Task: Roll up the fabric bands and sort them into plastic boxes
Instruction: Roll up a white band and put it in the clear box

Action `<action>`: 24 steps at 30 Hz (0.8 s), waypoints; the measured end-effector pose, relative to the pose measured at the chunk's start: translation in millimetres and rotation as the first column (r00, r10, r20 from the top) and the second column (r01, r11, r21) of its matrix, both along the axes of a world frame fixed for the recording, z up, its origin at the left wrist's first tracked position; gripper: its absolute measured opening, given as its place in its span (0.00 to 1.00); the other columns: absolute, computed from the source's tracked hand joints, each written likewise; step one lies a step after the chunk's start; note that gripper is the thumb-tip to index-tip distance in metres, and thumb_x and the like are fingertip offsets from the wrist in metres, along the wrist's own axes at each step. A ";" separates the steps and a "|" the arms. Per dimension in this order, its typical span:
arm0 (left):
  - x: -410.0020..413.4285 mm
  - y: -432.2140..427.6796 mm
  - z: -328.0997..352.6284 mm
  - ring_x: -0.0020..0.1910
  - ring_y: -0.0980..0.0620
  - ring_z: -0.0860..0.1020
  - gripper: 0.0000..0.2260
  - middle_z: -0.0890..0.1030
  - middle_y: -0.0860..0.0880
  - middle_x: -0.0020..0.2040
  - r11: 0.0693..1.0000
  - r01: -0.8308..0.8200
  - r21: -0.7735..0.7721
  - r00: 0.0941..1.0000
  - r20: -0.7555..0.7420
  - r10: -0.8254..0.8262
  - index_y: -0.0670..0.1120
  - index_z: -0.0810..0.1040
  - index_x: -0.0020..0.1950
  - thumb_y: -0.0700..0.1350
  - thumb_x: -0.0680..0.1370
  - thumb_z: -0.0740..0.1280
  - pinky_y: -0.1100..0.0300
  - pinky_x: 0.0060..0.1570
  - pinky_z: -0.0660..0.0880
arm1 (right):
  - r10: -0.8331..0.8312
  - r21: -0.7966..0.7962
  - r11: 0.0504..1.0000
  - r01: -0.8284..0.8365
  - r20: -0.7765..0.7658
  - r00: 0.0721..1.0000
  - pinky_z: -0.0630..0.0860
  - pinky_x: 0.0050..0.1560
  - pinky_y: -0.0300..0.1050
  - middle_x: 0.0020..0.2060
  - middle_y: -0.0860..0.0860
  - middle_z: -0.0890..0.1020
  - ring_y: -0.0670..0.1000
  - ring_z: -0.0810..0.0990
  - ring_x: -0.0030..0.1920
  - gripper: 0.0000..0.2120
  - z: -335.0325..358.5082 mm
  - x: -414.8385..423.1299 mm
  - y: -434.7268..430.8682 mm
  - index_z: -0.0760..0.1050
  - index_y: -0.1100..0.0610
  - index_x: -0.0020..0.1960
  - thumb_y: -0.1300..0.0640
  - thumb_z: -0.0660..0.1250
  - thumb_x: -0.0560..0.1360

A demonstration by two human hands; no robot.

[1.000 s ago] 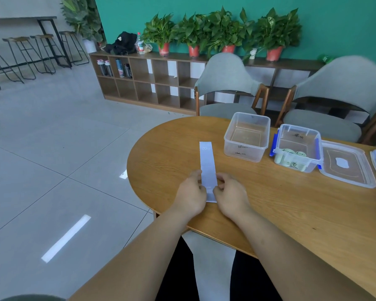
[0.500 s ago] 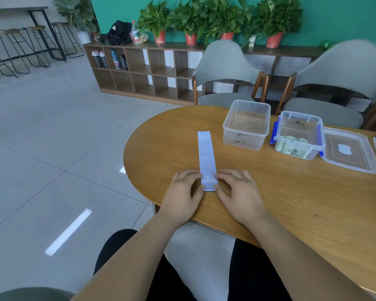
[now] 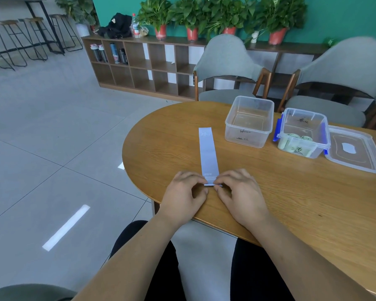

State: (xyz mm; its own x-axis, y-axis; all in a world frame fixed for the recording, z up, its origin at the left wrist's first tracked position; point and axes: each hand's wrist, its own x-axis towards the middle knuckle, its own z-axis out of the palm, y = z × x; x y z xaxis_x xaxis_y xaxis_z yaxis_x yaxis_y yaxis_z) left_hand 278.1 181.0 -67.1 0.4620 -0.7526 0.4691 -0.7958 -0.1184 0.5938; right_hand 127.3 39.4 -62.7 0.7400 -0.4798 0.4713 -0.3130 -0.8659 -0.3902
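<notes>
Wooden table (image 3: 161,137), band (image 3: 208,151) flat, near end seemingly pinched between fingers (image 3: 226,177)

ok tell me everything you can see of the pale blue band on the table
The pale blue band is a long, narrow strip of what looks like thin fabric, lying flat on the wooden table and running straight away from the person. Its far end bears faint white print starting with 20. Its near end is turned up into a small roll, pinched by the fingertips of the left hand and the right hand. Nothing else touches it.
</notes>
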 end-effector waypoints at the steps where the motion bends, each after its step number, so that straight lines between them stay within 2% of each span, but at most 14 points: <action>1: -1.1 0.3 0.3 0.59 0.56 0.78 0.08 0.84 0.58 0.54 1.000 -0.002 -0.018 1.000 -0.005 0.002 0.50 0.86 0.55 0.46 0.76 0.75 0.59 0.60 0.76 | 0.015 0.003 1.000 -0.015 0.012 1.000 0.76 0.56 0.53 0.50 0.38 0.83 0.47 0.77 0.56 0.04 0.6 -0.3 0.6 0.85 0.46 0.52 0.50 0.73 0.78; 4: -1.6 0.5 1.7 0.57 0.57 0.79 0.07 0.84 0.57 0.53 0.998 -0.020 -0.064 0.999 -0.028 0.019 0.50 0.86 0.55 0.44 0.78 0.73 0.60 0.58 0.76 | 0.053 0.026 0.998 -0.054 0.039 0.998 0.77 0.57 0.51 0.51 0.37 0.82 0.46 0.77 0.56 0.05 0.5 -1.2 0.5 0.84 0.46 0.52 0.49 0.73 0.77; 6: 0.2 -0.3 6.4 0.60 0.57 0.78 0.10 0.84 0.57 0.57 0.997 -0.044 -0.056 0.995 -0.096 0.038 0.51 0.84 0.60 0.42 0.80 0.70 0.61 0.61 0.74 | 0.042 0.100 0.994 -0.049 0.070 0.997 0.76 0.60 0.47 0.53 0.37 0.82 0.46 0.77 0.57 0.08 1.1 -0.8 -1.7 0.84 0.46 0.55 0.50 0.72 0.77; 8: 7.0 -5.6 15.0 0.66 0.55 0.76 0.16 0.81 0.55 0.64 0.998 -0.061 0.034 0.985 -0.162 0.065 0.52 0.81 0.68 0.40 0.82 0.65 0.61 0.66 0.71 | -0.003 0.193 0.981 -0.010 0.068 0.998 0.73 0.63 0.43 0.59 0.40 0.82 0.47 0.77 0.61 0.13 7.0 4.8 -9.1 0.82 0.47 0.62 0.52 0.70 0.79; 9: 12.2 -10.2 19.0 0.69 0.53 0.73 0.19 0.80 0.53 0.68 0.992 -0.063 0.109 0.985 -0.154 0.080 0.51 0.77 0.72 0.39 0.82 0.63 0.59 0.70 0.68 | -0.023 0.206 0.978 0.019 0.018 1.000 0.72 0.65 0.43 0.63 0.42 0.81 0.49 0.75 0.64 0.16 11.1 9.9 -14.2 0.80 0.48 0.67 0.53 0.68 0.80; 13: 36.3 -36.2 28.8 0.79 0.48 0.62 0.26 0.70 0.50 0.78 0.926 -0.102 0.364 0.993 -0.019 0.116 0.50 0.64 0.82 0.42 0.84 0.60 0.48 0.79 0.61 | -0.067 0.230 0.966 0.119 -0.224 0.972 0.68 0.74 0.50 0.73 0.48 0.75 0.52 0.65 0.75 0.28 24.7 39.4 -38.1 0.65 0.48 0.80 0.52 0.63 0.81; 16: 42.6 -52.1 30.9 0.81 0.48 0.59 0.27 0.68 0.49 0.80 0.912 -0.058 0.405 0.996 -0.032 0.078 0.52 0.61 0.83 0.43 0.83 0.59 0.47 0.79 0.58 | -0.063 0.296 0.942 0.158 -0.305 0.950 0.66 0.75 0.53 0.75 0.51 0.72 0.53 0.62 0.77 0.32 28.7 54.1 -44.1 0.60 0.47 0.82 0.53 0.64 0.80; 19: 42.2 -59.1 28.5 0.80 0.48 0.59 0.27 0.69 0.49 0.79 0.913 -0.012 0.408 0.999 -0.040 0.031 0.51 0.63 0.82 0.43 0.83 0.59 0.48 0.78 0.58 | -0.058 0.320 0.936 0.145 -0.267 0.962 0.64 0.75 0.53 0.75 0.49 0.72 0.52 0.62 0.77 0.31 27.2 58.7 -41.9 0.62 0.49 0.82 0.55 0.63 0.79; 24: 51.1 -60.4 26.3 0.79 0.47 0.61 0.26 0.69 0.52 0.78 0.927 -0.033 0.374 0.999 -0.010 0.039 0.50 0.64 0.82 0.43 0.83 0.59 0.46 0.77 0.62 | -0.081 0.331 0.931 0.157 -0.232 0.969 0.66 0.75 0.51 0.73 0.47 0.74 0.53 0.64 0.76 0.29 26.3 61.0 -50.1 0.64 0.48 0.80 0.55 0.64 0.80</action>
State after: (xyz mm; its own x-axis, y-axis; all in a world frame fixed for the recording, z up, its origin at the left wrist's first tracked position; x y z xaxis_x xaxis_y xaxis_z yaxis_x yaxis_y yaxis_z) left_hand 329.2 120.5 -40.8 0.4975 -0.8545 0.1493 -0.7771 -0.3625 0.5144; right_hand 188.3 -10.7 -36.4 0.7313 -0.6746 0.1005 -0.5132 -0.6413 -0.5704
